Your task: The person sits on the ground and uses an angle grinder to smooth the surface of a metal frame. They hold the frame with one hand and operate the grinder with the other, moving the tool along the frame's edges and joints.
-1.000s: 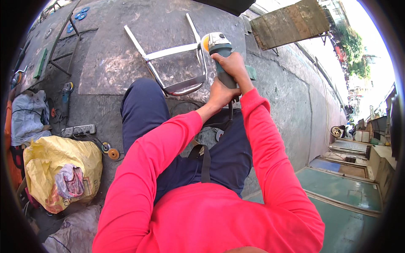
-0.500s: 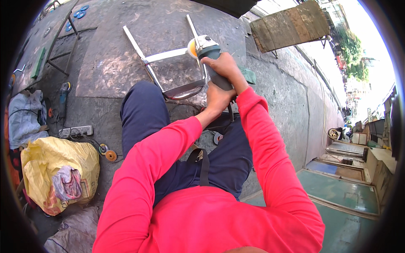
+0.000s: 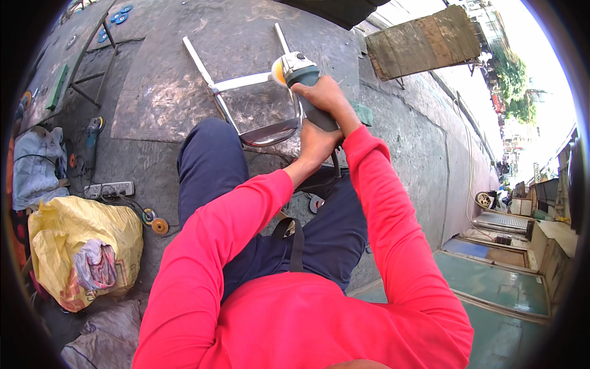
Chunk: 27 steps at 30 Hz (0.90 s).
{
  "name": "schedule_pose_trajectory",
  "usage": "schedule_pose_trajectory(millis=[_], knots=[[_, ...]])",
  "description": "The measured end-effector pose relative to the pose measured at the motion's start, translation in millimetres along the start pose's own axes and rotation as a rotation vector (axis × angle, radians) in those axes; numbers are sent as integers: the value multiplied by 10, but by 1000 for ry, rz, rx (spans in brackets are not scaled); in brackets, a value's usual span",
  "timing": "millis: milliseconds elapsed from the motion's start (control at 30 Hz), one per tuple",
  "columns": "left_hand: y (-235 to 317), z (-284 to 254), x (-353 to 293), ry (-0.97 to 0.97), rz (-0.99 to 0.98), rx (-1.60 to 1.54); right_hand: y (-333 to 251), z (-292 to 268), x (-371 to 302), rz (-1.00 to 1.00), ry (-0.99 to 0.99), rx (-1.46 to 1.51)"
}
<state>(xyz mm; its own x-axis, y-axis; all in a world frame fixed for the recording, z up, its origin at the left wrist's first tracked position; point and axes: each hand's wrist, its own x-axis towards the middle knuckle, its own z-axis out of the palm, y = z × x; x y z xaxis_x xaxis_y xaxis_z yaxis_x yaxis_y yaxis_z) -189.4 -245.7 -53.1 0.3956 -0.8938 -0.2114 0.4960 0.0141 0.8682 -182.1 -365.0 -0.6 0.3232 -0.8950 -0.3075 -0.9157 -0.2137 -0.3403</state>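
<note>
A green and grey angle grinder (image 3: 304,75) with a silver head and a yellow-and-white disc (image 3: 279,72) is held in both my hands. My right hand (image 3: 329,100) wraps round its body behind the head. Further back, my left hand (image 3: 316,145) is closed round the rear of the handle. The disc is up against a shiny metal tube frame (image 3: 243,81), where its crossbar meets the right-hand leg; whether it touches cannot be made out. Two long legs of the frame point away from me, and its curved end lies near my knees.
At left lie a yellow sack (image 3: 86,246) with a cloth, a power strip (image 3: 109,189), another grinder (image 3: 93,138) and several blue discs (image 3: 120,17). A wooden board table (image 3: 424,43) stands far right. Glazed green panels (image 3: 498,280) lie at lower right. A green cloth (image 3: 362,113) is beside my right wrist.
The grinder's head has shifted very slightly left against the frame. My grip with both hands is unchanged. The whole view has moved a little.
</note>
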Motion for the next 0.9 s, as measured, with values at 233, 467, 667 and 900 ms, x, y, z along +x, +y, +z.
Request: schedule_pose_trajectory(millis=[233, 467, 667, 900], knots=[[42, -45, 141, -212, -207, 4, 11, -115, 29, 67, 62, 20], [-11, -72, -50, 121, -44, 16, -180, 79, -57, -49, -38, -11], [30, -76, 52, -94, -137, -65, -134, -71, -45, 22, 21, 1], [46, -176, -78, 49, -23, 20, -267, 106, -126, -39, -23, -21]])
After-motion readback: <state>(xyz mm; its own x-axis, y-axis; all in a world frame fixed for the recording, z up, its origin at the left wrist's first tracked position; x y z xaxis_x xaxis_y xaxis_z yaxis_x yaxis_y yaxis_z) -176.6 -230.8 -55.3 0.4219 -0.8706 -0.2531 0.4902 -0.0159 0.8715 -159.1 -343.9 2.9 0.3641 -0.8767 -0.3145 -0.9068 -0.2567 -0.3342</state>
